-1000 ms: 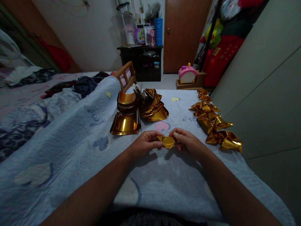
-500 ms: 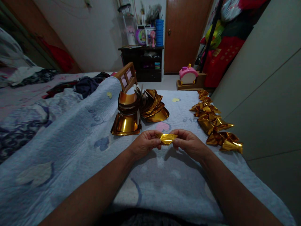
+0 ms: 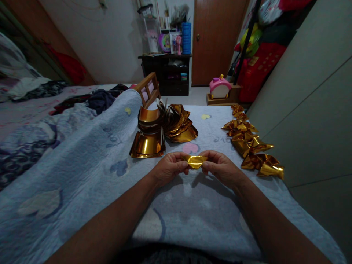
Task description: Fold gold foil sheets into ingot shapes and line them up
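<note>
Between my hands is a small folded piece of shiny gold foil paper (image 3: 195,162), boat-like in shape. My left hand (image 3: 173,167) pinches its left end between thumb and fingers. At the right end, my right hand (image 3: 218,167) pinches it the same way. Beyond my left hand lie fanned stacks of gold foil sheets (image 3: 150,143), curved and loosely piled. A row of folded gold foil pieces (image 3: 243,137) runs along the right side of the bed, to the right of my right hand.
A pale blue quilt (image 3: 187,220) with heart patterns covers the surface under my hands and rises at the left. A wooden bed rail (image 3: 148,90) stands behind the sheets. A pale cabinet wall (image 3: 310,110) borders the right. A pink toy (image 3: 220,88) sits beyond the far edge.
</note>
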Motion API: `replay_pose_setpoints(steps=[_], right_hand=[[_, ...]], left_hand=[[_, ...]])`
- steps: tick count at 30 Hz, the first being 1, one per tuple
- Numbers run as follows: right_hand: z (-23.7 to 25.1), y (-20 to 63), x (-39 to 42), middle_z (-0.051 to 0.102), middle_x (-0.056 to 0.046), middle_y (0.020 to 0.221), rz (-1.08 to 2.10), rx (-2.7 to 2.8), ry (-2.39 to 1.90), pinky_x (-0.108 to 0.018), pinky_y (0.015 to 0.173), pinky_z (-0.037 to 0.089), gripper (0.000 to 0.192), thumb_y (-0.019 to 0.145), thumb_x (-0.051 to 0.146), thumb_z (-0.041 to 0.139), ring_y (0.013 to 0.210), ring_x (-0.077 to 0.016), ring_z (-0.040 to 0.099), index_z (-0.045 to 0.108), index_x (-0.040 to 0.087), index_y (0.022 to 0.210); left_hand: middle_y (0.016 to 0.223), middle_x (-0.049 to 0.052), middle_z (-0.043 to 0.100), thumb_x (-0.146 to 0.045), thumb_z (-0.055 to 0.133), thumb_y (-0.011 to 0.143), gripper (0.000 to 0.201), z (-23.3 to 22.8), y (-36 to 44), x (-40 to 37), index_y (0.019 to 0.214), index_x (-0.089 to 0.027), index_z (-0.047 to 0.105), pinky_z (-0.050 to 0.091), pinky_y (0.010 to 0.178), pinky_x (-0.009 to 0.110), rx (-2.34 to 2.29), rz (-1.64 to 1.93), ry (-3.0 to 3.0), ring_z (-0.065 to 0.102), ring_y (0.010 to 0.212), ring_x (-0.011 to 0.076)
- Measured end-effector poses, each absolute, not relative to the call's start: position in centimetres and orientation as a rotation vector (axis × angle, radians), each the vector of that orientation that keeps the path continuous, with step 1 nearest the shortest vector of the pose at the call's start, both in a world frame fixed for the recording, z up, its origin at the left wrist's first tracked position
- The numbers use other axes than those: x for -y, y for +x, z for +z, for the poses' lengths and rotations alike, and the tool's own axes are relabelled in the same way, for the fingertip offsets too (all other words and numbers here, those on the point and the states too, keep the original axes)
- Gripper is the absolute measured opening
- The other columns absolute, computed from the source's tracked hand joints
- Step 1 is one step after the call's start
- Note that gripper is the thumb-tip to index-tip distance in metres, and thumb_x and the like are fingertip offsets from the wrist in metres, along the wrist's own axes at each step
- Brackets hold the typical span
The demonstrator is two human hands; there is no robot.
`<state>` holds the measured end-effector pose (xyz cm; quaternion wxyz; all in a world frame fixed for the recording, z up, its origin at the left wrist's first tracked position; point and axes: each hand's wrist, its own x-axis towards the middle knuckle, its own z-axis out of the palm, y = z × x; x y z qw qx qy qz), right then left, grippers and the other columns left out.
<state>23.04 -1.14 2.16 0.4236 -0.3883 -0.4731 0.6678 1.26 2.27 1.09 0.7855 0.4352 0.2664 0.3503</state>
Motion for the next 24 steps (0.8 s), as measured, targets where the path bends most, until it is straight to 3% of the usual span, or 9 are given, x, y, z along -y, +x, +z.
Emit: replay_pose_setpoints(steps=[10, 16, 24], right_hand=[[1.68, 22.99, 1.06, 0.062, 0.002, 0.077, 1.717, 1.151, -0.855, -0.023, 0.058, 0.039, 0.029, 0.071, 0.035, 0.086, 0.063, -0.0093, 0.050, 0.066, 0.018, 0.085], [1.63, 22.96, 1.05, 0.063, 0.001, 0.078, 1.718, 1.138, -0.846, -0.023, 0.058, 0.040, 0.028, 0.071, 0.035, 0.087, 0.063, -0.0094, 0.051, 0.069, 0.018, 0.086], [2.01, 22.92, 1.07, 0.062, 0.001, 0.074, 1.721, 1.154, -0.816, -0.023, 0.059, 0.041, 0.030, 0.070, 0.038, 0.088, 0.063, -0.0097, 0.051, 0.073, 0.017, 0.085]], left_hand=[[0.073, 0.002, 0.070, -0.036, 0.093, 0.063, 0.037, 0.74, 1.30, -2.23, 0.088, -0.013, 0.077, 0.042, 0.060, 0.021, -0.614, 0.760, 0.953, 0.057, 0.061, 0.0086], [0.096, 0.007, 0.074, -0.035, 0.092, 0.065, 0.038, 0.97, 1.39, -2.18, 0.094, -0.014, 0.079, 0.047, 0.083, 0.026, -0.565, 0.799, 0.982, 0.065, 0.087, 0.0162], [0.079, 0.005, 0.073, -0.037, 0.094, 0.062, 0.039, 0.59, 1.30, -2.07, 0.090, -0.014, 0.080, 0.045, 0.070, 0.024, -0.586, 0.794, 0.917, 0.061, 0.070, 0.0128]])
